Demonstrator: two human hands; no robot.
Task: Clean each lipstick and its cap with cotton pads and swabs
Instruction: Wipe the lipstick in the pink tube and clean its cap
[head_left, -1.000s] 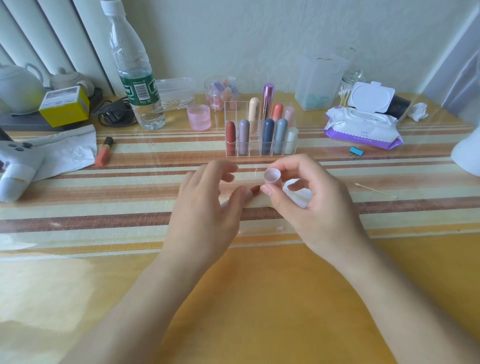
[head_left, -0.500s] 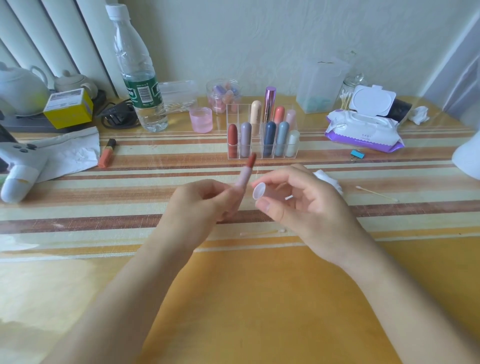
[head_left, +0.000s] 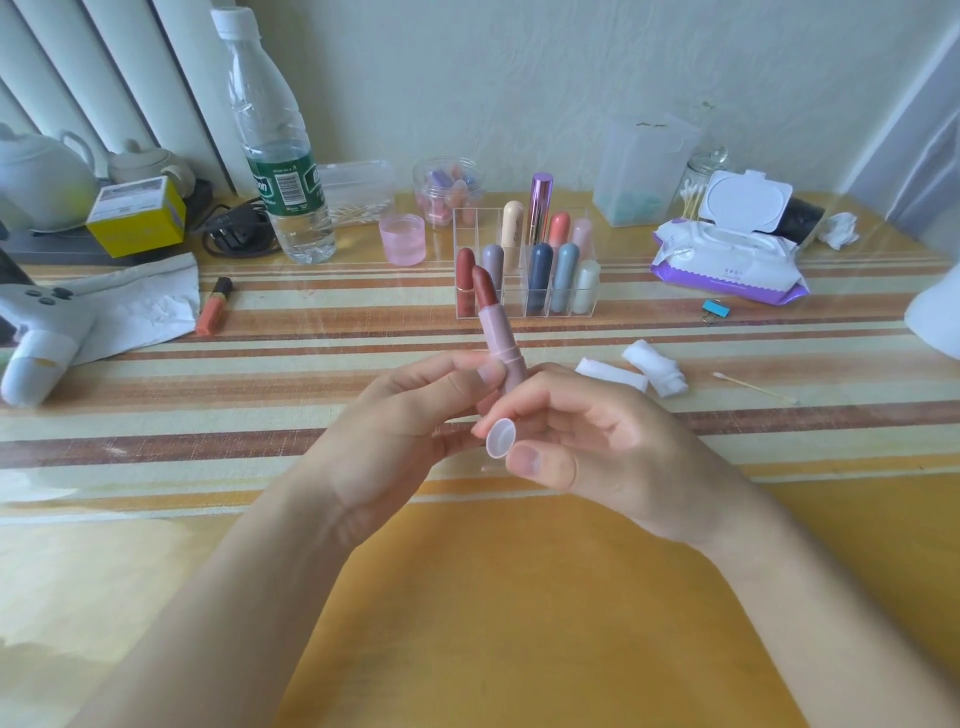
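Nearest us, the right hand pinches the small translucent round cap. Only its open mouth shows. At its 9 o'clock the left hand grips the pale pink lipstick tube with dark red bullet, base buried behind fingers. It stands near upright above the striped worktop, tip toward 11 o'clock; half a second back it leaned toward 1. White cotton pads lie beyond at 2 o'clock.

organizer behind lipstick | pads right | bottle left-rear | wipes right-rear
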